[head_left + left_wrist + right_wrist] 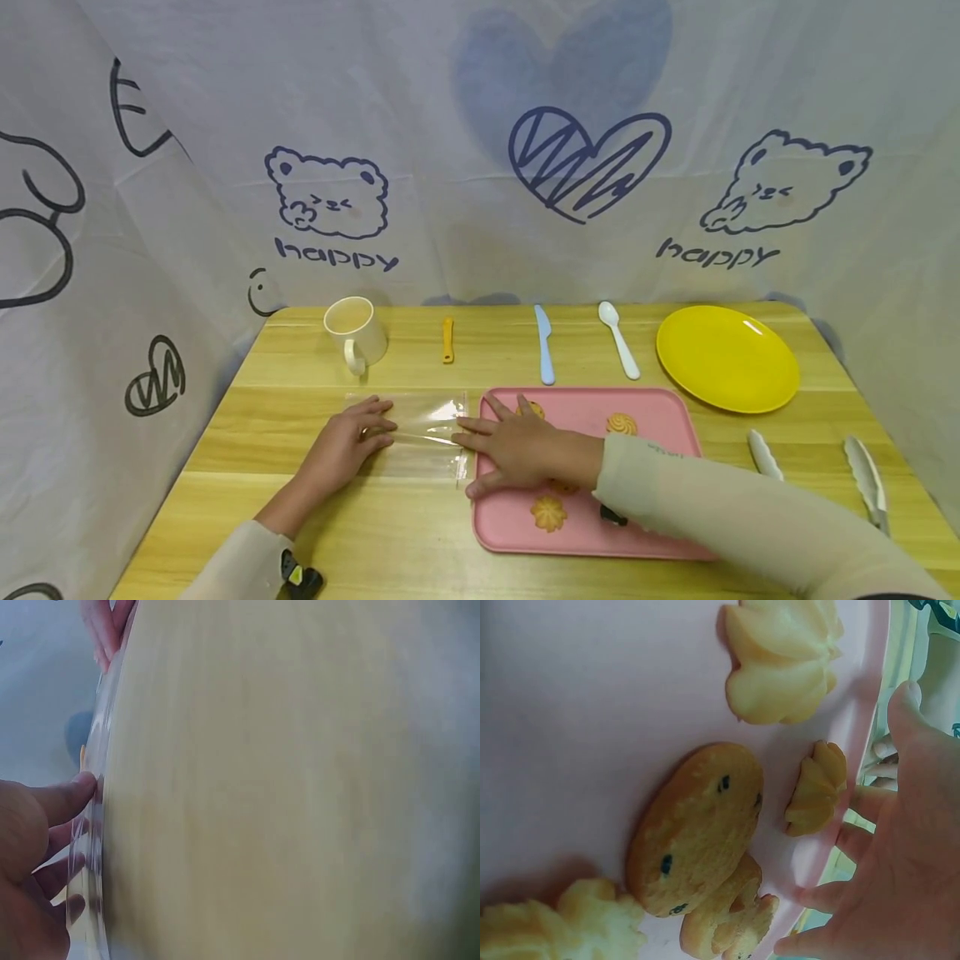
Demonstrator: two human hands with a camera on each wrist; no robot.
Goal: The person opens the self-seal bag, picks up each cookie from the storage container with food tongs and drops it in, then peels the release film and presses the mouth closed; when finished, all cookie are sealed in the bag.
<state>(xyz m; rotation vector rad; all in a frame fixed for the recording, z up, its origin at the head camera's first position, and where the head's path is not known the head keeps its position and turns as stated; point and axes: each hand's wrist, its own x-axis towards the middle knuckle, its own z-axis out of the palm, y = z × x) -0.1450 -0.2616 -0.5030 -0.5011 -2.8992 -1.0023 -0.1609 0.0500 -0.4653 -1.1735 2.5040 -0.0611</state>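
Note:
A clear plastic bag (423, 417) lies flat on the wooden table, left of a pink tray (517, 540). My left hand (347, 442) rests on the bag's left end, thumb and fingers apart; the left wrist view shows its fingertips against the shiny plastic (97, 750). Reaching across the tray, my right hand (517, 450) spreads its fingers, and some tips touch the bag's right edge. Under and around that hand are several cookies, among them a swirled cookie (621, 424), a flower-shaped cookie (549, 514) and an oval cookie with dark bits (697, 825).
Along the back stand or lie a cream mug (358, 333), a small orange-yellow stick (447, 340), a light blue knife (544, 346), a white spoon (619, 342) and a yellow plate (727, 358). Tongs (866, 479) lie at the right, partly behind the right sleeve.

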